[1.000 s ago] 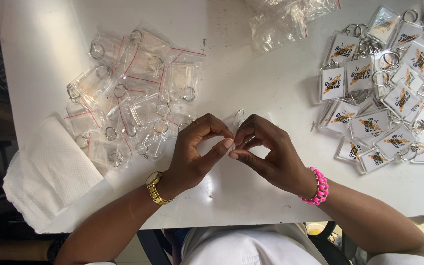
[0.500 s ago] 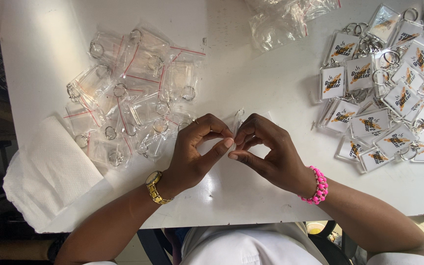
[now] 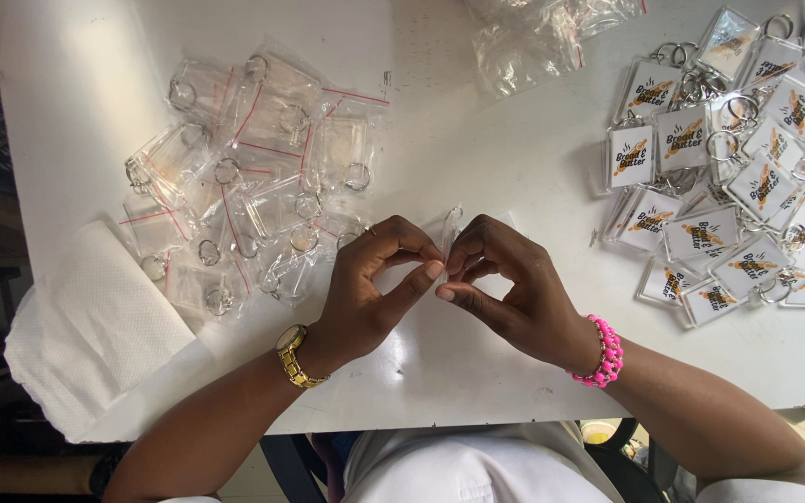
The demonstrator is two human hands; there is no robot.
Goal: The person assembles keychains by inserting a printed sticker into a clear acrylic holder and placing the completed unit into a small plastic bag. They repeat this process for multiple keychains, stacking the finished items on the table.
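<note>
We pinch a small clear plastic bag (image 3: 446, 235) between both hands, left hand (image 3: 375, 289) and right hand (image 3: 505, 284) fingertips meeting above the white tabletop (image 3: 477, 149), bagged keyrings (image 3: 244, 177) lying left, printed keychains (image 3: 729, 177) right

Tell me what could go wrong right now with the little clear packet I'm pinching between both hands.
1. The clear packet is held only by the fingertips of the left hand and right hand; being slick plastic, it might slip and drop onto the white table.
2. The pile of bagged empty keychains lies close beside the left hand, so a dropped piece may be hard to pick out.
3. The paper towel overhangs the table's edge; an elbow nudge could knock it off.
</note>
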